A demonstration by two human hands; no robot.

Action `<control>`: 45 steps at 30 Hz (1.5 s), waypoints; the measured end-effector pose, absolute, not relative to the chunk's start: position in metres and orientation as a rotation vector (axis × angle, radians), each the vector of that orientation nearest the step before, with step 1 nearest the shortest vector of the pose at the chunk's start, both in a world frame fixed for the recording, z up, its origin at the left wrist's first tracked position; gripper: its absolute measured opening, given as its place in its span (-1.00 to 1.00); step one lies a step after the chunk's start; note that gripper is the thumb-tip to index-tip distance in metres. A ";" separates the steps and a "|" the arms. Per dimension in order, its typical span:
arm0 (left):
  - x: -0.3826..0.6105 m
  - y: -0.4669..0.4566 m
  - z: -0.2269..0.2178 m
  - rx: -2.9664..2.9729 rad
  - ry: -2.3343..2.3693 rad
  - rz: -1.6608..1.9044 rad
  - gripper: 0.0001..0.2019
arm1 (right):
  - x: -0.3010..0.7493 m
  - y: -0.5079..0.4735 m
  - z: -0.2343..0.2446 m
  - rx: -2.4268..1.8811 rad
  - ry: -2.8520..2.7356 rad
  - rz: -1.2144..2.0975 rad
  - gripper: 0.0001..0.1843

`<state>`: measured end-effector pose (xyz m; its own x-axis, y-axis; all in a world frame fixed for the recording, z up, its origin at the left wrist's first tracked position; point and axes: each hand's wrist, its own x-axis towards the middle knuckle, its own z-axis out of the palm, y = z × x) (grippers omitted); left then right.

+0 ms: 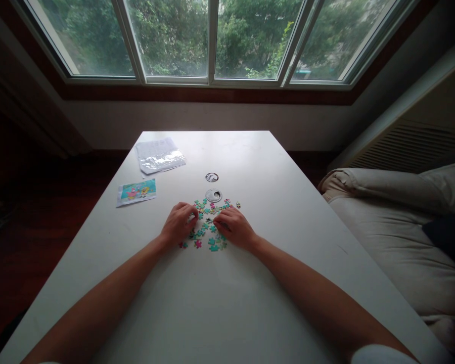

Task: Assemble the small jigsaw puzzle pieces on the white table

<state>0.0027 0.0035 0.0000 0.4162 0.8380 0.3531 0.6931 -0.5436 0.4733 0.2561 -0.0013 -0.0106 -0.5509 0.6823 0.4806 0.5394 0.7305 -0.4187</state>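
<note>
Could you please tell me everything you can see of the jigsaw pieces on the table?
The jigsaw pieces are small, flat, seemingly card, mostly teal with some pink and yellow. They lie loose in one scattered cluster on the white table, close to a round silvery disc. The left hand and right hand rest on its two sides, covering some pieces.
</note>
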 end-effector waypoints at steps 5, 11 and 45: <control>0.002 0.004 -0.003 2.395 1.324 0.820 -0.93 | 0.256 0.001 -0.013 -0.937 -2.300 0.294 -0.81; 0.000 0.005 0.001 2.449 1.328 0.834 -0.92 | 0.254 -0.004 -0.008 -0.917 -2.349 0.238 -0.82; -0.025 0.004 0.036 2.592 1.020 0.395 -0.84 | 0.235 -0.015 -0.010 -1.004 -2.367 0.258 -0.92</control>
